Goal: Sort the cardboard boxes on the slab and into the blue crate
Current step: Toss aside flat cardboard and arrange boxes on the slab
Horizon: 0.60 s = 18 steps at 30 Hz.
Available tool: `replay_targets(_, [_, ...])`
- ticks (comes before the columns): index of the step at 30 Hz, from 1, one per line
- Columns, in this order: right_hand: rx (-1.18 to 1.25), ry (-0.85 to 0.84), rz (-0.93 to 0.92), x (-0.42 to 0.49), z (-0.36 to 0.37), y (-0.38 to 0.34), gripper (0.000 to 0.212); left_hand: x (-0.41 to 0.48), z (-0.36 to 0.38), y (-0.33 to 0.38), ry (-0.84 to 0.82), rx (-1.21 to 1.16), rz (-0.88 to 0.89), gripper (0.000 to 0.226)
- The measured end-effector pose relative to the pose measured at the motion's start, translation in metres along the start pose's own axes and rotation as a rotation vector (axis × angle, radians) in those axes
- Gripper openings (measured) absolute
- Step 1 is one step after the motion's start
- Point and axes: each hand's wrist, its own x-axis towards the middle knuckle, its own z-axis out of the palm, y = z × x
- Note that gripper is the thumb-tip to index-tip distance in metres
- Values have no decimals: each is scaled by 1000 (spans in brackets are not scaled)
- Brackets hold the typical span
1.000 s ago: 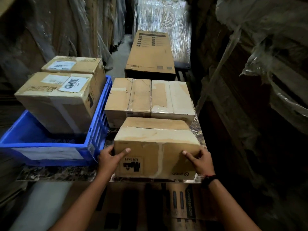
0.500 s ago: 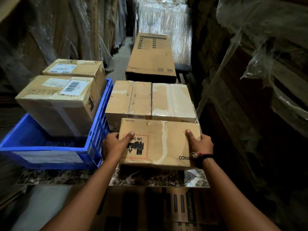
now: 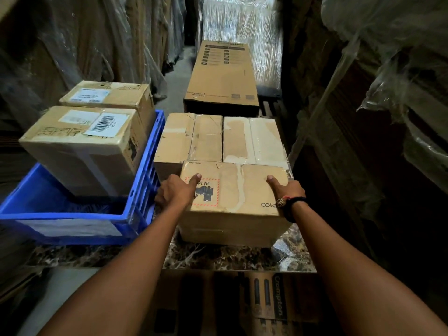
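Observation:
A cardboard box (image 3: pixel 238 190) with a red-bordered UN label sits on the marble slab (image 3: pixel 232 258), pushed up against two taped boxes, the left taped box (image 3: pixel 191 139) and the right taped box (image 3: pixel 252 139). My left hand (image 3: pixel 175 192) grips its left side, thumb on top. My right hand (image 3: pixel 286 190) grips its right side, thumb on top too. To the left, the blue crate (image 3: pixel 72 214) holds two labelled boxes: the near crate box (image 3: pixel 80 146) and the far crate box (image 3: pixel 109 95).
A long printed carton (image 3: pixel 223 76) lies beyond the slab in the narrow aisle. Plastic-wrapped stacks wall both sides. Another printed carton (image 3: pixel 266 301) lies below the slab's near edge.
The held box was tipped from its narrow side onto its broad face, slid away from me against the taped boxes, and now rests on the slab. Both hands moved with it.

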Motion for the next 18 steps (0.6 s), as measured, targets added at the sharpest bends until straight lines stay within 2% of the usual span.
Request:
replay_targets(3, [-48, -4, 14, 1, 2, -4, 76, 1, 0, 1, 4, 60, 9, 69])
replay_targets(5, [-97, 41, -42, 0, 2, -2, 73, 3, 0, -1, -18, 73, 38, 65])
replay_targets(7, [-280, 173, -247, -4, 4, 0, 75, 5, -1, -3, -31, 72, 159, 64])
replay_targets(8, [-363, 199, -380, -8, 5, -2, 76, 5, -2, -3, -48, 90, 272, 72])
replay_targets(10, [-418, 33, -571, -19, 11, -12, 80, 4, -5, 1, -154, 133, 546, 92])
replay_targets(13, [-649, -303, -661, -33, 24, -30, 96, 1, -9, 14, -376, 254, 822, 108])
replay_targets(15, [-839, -389, -639, -33, 29, -39, 102, 3, -9, 19, -458, 394, 870, 112])
replay_targets(18, [-976, -398, -617, -29, 31, -44, 104, 7, -8, 22, -502, 550, 868, 111])
